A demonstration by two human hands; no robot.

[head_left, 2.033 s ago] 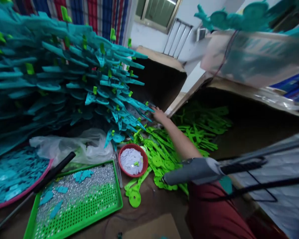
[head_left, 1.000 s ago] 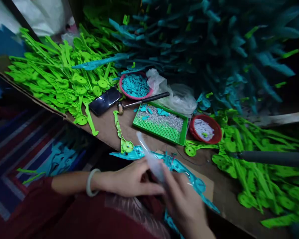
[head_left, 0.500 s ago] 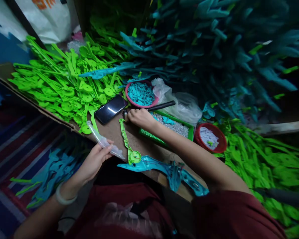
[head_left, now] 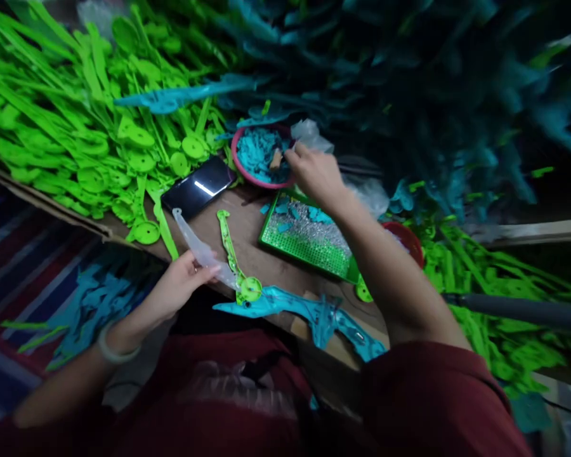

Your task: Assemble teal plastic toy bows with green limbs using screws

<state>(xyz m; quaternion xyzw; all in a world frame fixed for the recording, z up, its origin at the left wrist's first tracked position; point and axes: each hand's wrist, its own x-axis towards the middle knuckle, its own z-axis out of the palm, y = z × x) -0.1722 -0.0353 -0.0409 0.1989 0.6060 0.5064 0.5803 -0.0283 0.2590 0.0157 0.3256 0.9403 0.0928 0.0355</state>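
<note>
My left hand (head_left: 190, 279) pinches a long, curved, translucent white plastic piece (head_left: 195, 244), its narrow end pointing up and away. Just right of it, a slim green plastic arm (head_left: 226, 238) with a round end (head_left: 250, 289) rests against a blue bow-shaped plastic body (head_left: 285, 303) at the table's near edge. My right hand (head_left: 316, 174) is closed at the right rim of a pink bowl (head_left: 235, 166) of small blue parts. It seems to grip a dark-handled hammer; a blurred brownish head (head_left: 276, 158) shows over the bowl, and the dark handle (head_left: 359, 167) shows behind the hand.
A black phone (head_left: 198, 184) lies beside a big heap of green parts (head_left: 90, 127). A green perforated tray (head_left: 304, 254) holds small metal pieces and blue bits. Blue parts (head_left: 409, 95) pile up at the back. A red basket (head_left: 406, 241) is partly behind my right forearm.
My right hand has moved up and right with the hammer, from the table beside the phone to the pink bowl. My left hand still holds the translucent piece. The view has shifted.
</note>
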